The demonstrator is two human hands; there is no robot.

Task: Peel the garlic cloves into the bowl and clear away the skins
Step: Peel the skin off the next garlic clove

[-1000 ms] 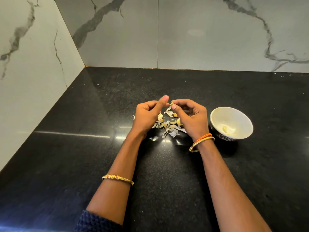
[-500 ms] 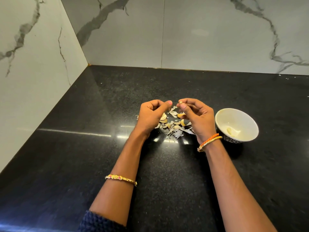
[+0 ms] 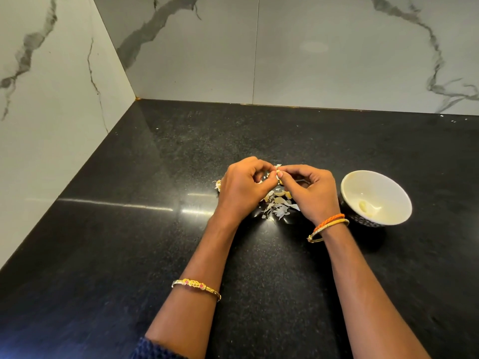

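My left hand (image 3: 243,186) and right hand (image 3: 308,189) pinch one garlic clove (image 3: 277,174) over the skins (image 3: 278,207); bowl (image 3: 348,193) close by for dropping.

The counter (image 3: 129,255) is black stone with fine pale speckles, polished and glossy, and it reflects streaks of light. The walls (image 3: 324,60) are white marble-look slabs with grey veins, smooth, with a soft sheen. The bowl (image 3: 347,187) looks ceramic: glazed cream inside, dark patterned outside. The garlic skins (image 3: 278,208) are thin, dry and papery, matt white. The bangle (image 3: 196,285) on the left forearm is shiny gold-coloured metal with small red stones. On the right wrist sit an orange braided band (image 3: 329,221) and a gold-coloured metal bangle (image 3: 334,224). The sleeve (image 3: 153,349) is dark blue textured cloth.
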